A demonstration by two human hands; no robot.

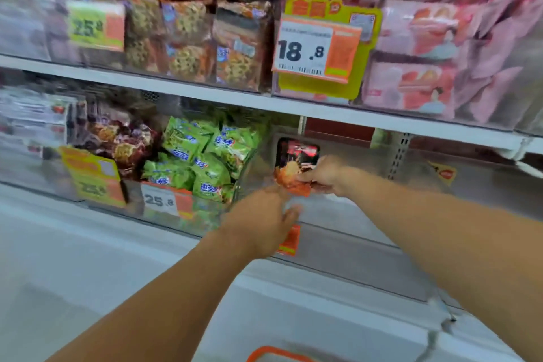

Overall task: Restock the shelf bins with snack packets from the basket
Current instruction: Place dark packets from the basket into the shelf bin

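Lower shelf, left to right: clear plastic bin of dark purple-brown snack packets, then clear bin heaped with green snack packets, both full and fronted by price tags. Next, a nearly empty clear plastic bin, so it is likely the one being refilled. Left hand reaches forward at that bin's front edge, arm extended, fingers loosely spread and holding nothing; probably steadying the bin or ready to guide, but blur hides exact contact. Just right and slightly above, right hand stretches into the bin, fingers pinching the lower edge of a red-and-black snack packet with orange food print, held upright toward the bin's back, presumably to stand it facing out. Orange-rimmed basket sits at bottom edge, contents not visible.
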